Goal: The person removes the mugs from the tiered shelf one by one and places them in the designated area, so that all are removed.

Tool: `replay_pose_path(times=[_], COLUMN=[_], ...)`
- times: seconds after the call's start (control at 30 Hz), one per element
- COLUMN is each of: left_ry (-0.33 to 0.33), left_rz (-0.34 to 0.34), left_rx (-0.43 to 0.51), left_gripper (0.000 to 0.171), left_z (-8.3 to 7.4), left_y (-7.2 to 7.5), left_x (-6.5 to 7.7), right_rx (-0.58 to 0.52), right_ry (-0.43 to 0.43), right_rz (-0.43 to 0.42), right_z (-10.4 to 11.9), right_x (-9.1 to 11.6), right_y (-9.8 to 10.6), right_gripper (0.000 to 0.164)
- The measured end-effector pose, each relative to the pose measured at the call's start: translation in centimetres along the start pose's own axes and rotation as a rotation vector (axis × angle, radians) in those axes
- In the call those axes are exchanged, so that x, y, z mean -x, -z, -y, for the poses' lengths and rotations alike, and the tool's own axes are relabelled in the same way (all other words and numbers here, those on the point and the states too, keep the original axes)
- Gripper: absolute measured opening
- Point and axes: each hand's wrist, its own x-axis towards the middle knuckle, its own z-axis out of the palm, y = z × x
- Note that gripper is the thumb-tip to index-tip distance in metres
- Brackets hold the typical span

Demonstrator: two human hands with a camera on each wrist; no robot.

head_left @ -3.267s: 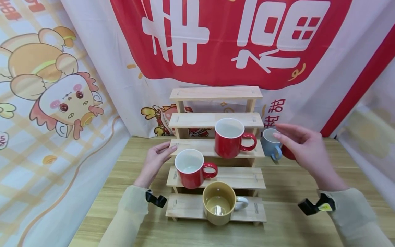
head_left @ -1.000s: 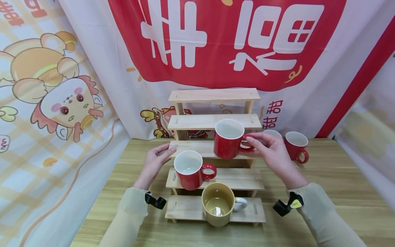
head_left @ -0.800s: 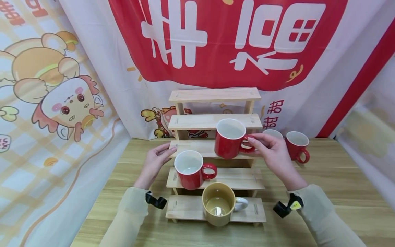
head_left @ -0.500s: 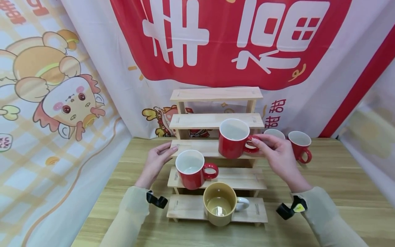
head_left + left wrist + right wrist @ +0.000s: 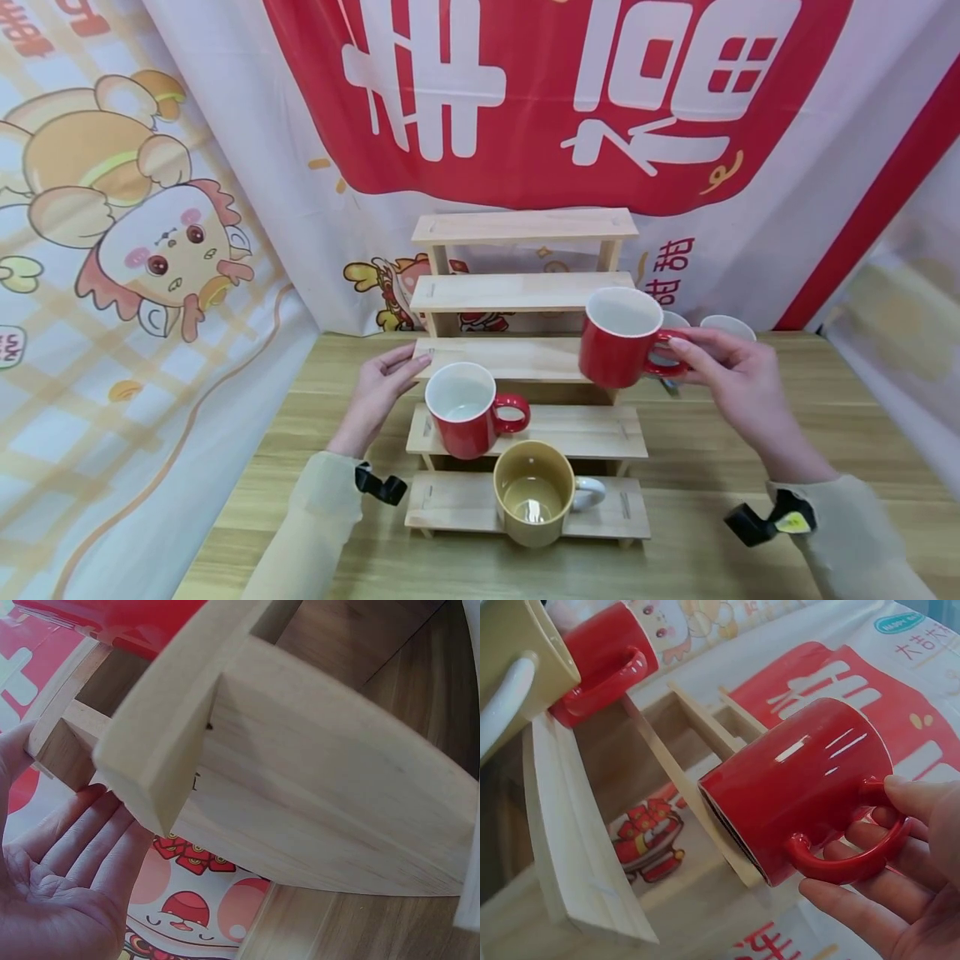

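Observation:
My right hand point(image 5: 738, 383) grips the handle of a red mug point(image 5: 618, 346) with a white inside. In the head view that mug overlaps the right end of the middle shelf of a stepped wooden stand point(image 5: 487, 358). The right wrist view shows the mug point(image 5: 802, 780) tilted by the camera's angle, its base close by a shelf edge. My left hand point(image 5: 378, 396) holds the left end of the middle shelf, thumb on top and fingers point(image 5: 97, 847) against the underside. A second red mug point(image 5: 465, 425) stands one shelf lower, and a yellow mug point(image 5: 525, 517) with a white handle on the lowest shelf.
Behind my right hand, two more mugs stand on the wooden table point(image 5: 705, 533), a pale blue one point(image 5: 672, 322) and one with a white rim point(image 5: 727, 325), both partly hidden. A printed cloth point(image 5: 525, 125) hangs close behind the stand; the upper two shelves bear nothing.
My right hand came from beside the table mugs to the red mug's handle, took hold, and has drawn the mug rightward along the middle shelf. My left hand stays put.

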Motion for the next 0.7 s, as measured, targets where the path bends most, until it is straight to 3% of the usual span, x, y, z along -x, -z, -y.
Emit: replay_pose_path(times=[0.33, 0.63, 0.7], left_ry=[-0.003, -0.008, -0.006], left_rz=[0.004, 0.001, -0.002], left_rx=[0.003, -0.005, -0.009], left_gripper=[0.060, 0.062, 0.062], left_z=[0.1, 0.1, 0.0], left_y=[0.0, 0.0, 0.0], left_x=[-0.1, 0.0, 0.0], right_rx=[-0.015, -0.046, -0.112], right_ry=[-0.093, -0.138, -0.141], right_rz=[-0.136, -0.323, -0.366], right_z=[-1.4, -3.5, -4.1], right_x=[1.3, 2.5, 2.7], right_y=[5.4, 9.2, 9.8], right_gripper=[0.042, 0.041, 0.040])
